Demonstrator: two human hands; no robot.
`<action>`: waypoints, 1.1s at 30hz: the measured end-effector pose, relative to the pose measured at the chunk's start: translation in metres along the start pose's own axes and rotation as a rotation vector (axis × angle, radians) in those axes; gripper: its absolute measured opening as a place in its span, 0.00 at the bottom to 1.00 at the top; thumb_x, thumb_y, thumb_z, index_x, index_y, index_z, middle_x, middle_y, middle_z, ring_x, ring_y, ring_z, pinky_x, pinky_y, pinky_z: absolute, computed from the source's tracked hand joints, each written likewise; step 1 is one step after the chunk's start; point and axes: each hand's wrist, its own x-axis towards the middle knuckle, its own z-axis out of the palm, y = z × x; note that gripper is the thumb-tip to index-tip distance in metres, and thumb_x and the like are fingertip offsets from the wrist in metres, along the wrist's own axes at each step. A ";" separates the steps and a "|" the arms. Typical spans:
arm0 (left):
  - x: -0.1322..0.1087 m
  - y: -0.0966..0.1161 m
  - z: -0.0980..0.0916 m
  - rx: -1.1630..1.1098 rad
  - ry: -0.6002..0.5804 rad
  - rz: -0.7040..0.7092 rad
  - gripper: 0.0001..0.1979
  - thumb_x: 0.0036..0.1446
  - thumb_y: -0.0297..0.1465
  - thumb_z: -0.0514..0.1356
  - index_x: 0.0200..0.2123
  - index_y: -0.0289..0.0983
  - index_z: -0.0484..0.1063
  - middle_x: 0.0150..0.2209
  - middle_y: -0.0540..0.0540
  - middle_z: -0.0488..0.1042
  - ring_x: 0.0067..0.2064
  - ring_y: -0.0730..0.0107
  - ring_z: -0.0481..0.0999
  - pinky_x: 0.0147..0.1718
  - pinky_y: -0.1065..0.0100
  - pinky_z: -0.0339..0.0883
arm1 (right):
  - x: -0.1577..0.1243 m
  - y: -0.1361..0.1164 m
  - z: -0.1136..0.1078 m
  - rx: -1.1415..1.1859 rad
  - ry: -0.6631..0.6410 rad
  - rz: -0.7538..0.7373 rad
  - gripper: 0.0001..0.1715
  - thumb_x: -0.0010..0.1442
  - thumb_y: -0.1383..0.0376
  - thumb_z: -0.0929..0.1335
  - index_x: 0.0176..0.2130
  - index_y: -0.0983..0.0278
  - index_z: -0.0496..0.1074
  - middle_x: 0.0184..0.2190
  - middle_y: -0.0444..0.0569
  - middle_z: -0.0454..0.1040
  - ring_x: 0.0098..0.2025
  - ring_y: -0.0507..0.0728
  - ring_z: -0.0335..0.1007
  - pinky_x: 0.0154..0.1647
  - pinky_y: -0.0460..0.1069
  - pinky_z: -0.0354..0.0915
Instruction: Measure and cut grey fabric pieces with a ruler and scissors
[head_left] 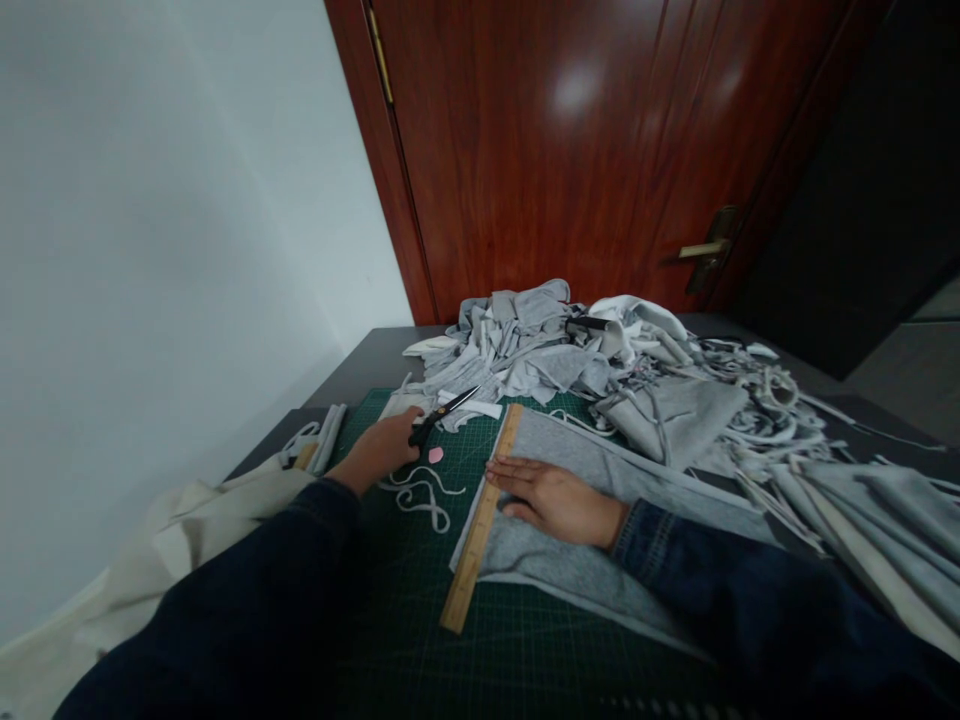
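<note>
Left hand (386, 447), at the left side of the green mat (397, 610), is at the black handles of the scissors (453, 404); fingers curl beside the handles, but cannot tell whether they grip or merely touch. Scissor blades point away and to the right, toward a heap of grey and white cloth scraps (517, 345). Right hand (559, 500) laid flat, clasping nothing: fingers extended, fingertips resting on the wooden ruler (480, 532), palm above the grey cloth (574, 562). Ruler lies lengthwise away from the wearer, over the cloth near its left edge; a narrow strip of cloth shows to the left of it, and the near end of the ruler reaches past the cloth onto the mat. Cloth extends to the right, under the right forearm. Between left hand and ruler: a small pink piece (436, 455) and, nearer the wearer, a looped pale cord (429, 505), both on the mat. Cream cloth (187, 540) bunched at far left. Brown door (555, 170) behind the table (352, 362).
</note>
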 end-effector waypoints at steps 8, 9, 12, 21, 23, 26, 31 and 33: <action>-0.027 -0.003 -0.021 -0.639 -0.215 -0.108 0.31 0.58 0.35 0.61 0.64 0.37 0.63 0.39 0.44 0.79 0.38 0.64 0.78 0.39 0.62 0.72 | -0.001 0.003 0.002 0.003 0.019 -0.018 0.29 0.73 0.60 0.66 0.68 0.65 0.67 0.69 0.59 0.65 0.72 0.62 0.60 0.74 0.60 0.57; -0.038 0.000 -0.021 -0.710 -0.227 -0.101 0.33 0.57 0.36 0.63 0.65 0.37 0.62 0.39 0.45 0.78 0.37 0.66 0.77 0.38 0.64 0.71 | -0.002 0.003 0.002 0.006 0.023 -0.018 0.29 0.73 0.59 0.66 0.69 0.64 0.67 0.69 0.59 0.65 0.72 0.62 0.60 0.74 0.60 0.57; -0.075 0.013 -0.020 -0.865 -0.296 -0.051 0.40 0.50 0.40 0.71 0.65 0.36 0.65 0.35 0.50 0.74 0.31 0.73 0.70 0.32 0.69 0.64 | -0.003 0.001 0.002 0.007 0.016 -0.020 0.32 0.73 0.56 0.67 0.69 0.65 0.65 0.70 0.61 0.64 0.73 0.63 0.58 0.74 0.61 0.56; -0.134 0.052 -0.006 -0.905 -0.458 -0.044 0.19 0.53 0.43 0.69 0.42 0.36 0.76 0.27 0.52 0.72 0.27 0.73 0.66 0.28 0.69 0.59 | -0.006 0.000 0.002 -0.015 -0.011 -0.024 0.44 0.69 0.50 0.70 0.72 0.68 0.59 0.72 0.65 0.59 0.75 0.66 0.53 0.75 0.63 0.51; -0.131 0.053 0.000 -0.956 -0.465 -0.060 0.19 0.52 0.41 0.70 0.43 0.36 0.75 0.31 0.49 0.76 0.31 0.70 0.71 0.31 0.69 0.64 | -0.006 0.000 0.003 -0.016 -0.004 -0.017 0.44 0.68 0.50 0.71 0.72 0.67 0.59 0.72 0.65 0.59 0.75 0.66 0.53 0.75 0.63 0.52; -0.125 0.053 0.008 -1.094 -0.523 -0.143 0.24 0.51 0.40 0.71 0.48 0.36 0.74 0.39 0.44 0.80 0.39 0.64 0.78 0.39 0.64 0.71 | -0.006 -0.002 0.004 -0.018 -0.011 0.024 0.46 0.67 0.48 0.71 0.72 0.67 0.59 0.72 0.65 0.59 0.75 0.66 0.53 0.75 0.64 0.50; -0.111 0.052 0.011 -1.156 -0.529 -0.168 0.21 0.53 0.38 0.70 0.48 0.36 0.74 0.38 0.45 0.80 0.37 0.64 0.80 0.40 0.65 0.73 | -0.008 -0.008 0.005 -0.007 -0.008 0.097 0.50 0.66 0.46 0.72 0.74 0.63 0.56 0.73 0.60 0.57 0.77 0.66 0.47 0.77 0.65 0.44; -0.105 0.051 0.010 -1.148 -0.538 -0.158 0.21 0.53 0.36 0.71 0.48 0.36 0.74 0.38 0.46 0.80 0.37 0.65 0.80 0.40 0.65 0.73 | -0.008 -0.008 0.004 0.000 -0.016 0.099 0.49 0.66 0.46 0.72 0.74 0.63 0.55 0.74 0.59 0.56 0.77 0.65 0.47 0.77 0.64 0.43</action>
